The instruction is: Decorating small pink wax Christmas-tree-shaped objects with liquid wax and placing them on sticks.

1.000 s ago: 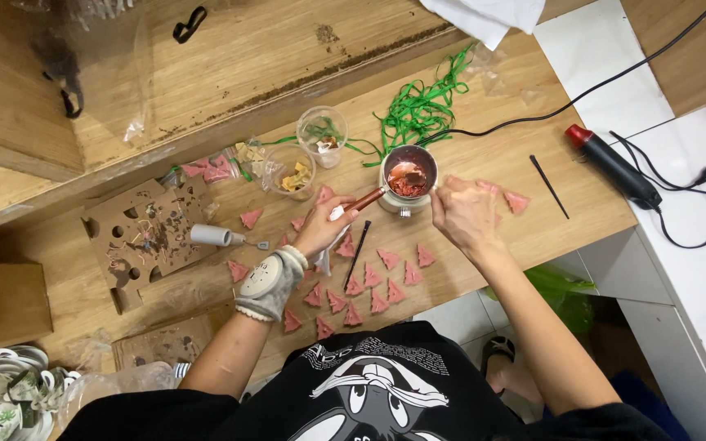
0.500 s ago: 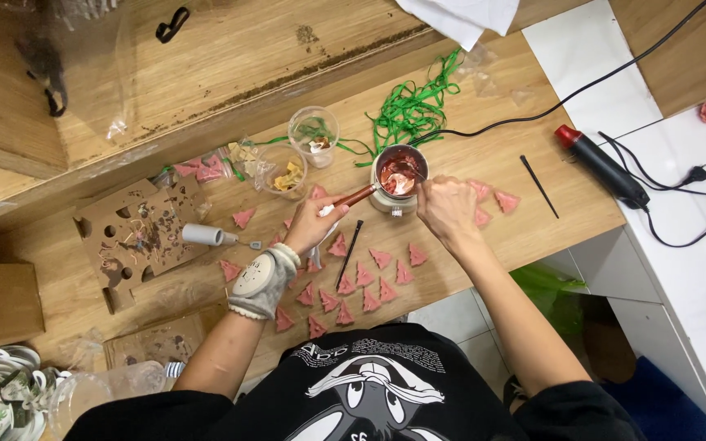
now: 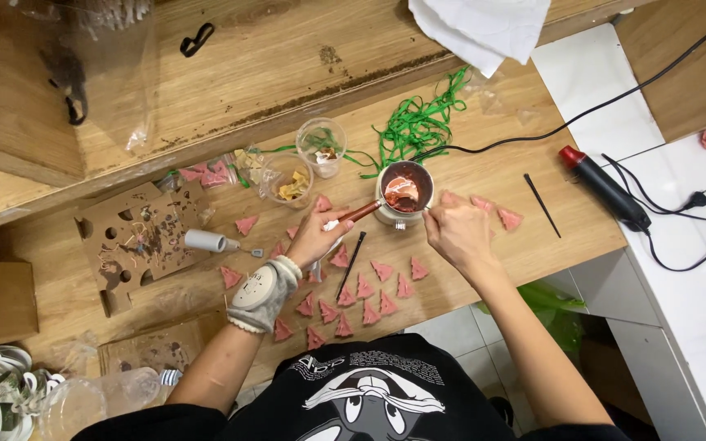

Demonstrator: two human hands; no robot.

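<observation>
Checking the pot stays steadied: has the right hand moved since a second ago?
Yes. The right hand has slid left toward the small pot, uncovering pink triangular pieces on the bench; the left hand holds the spoon.

A wooden workbench [image 3: 533,253] stands beside a white counter [image 3: 696,269] over tiled floor [image 3: 451,331].

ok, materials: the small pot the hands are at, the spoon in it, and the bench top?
Pot: looks like metal, pale shiny wall, inside coated in reddish melt; could be enamelled.
Spoon: handle looks coppery or brown, glossy; bowl smeared pink, so unclear. The left hand holds it; the right hand steadies the pot.
Bench top: wood, matte, visible grain and plank seams.
</observation>
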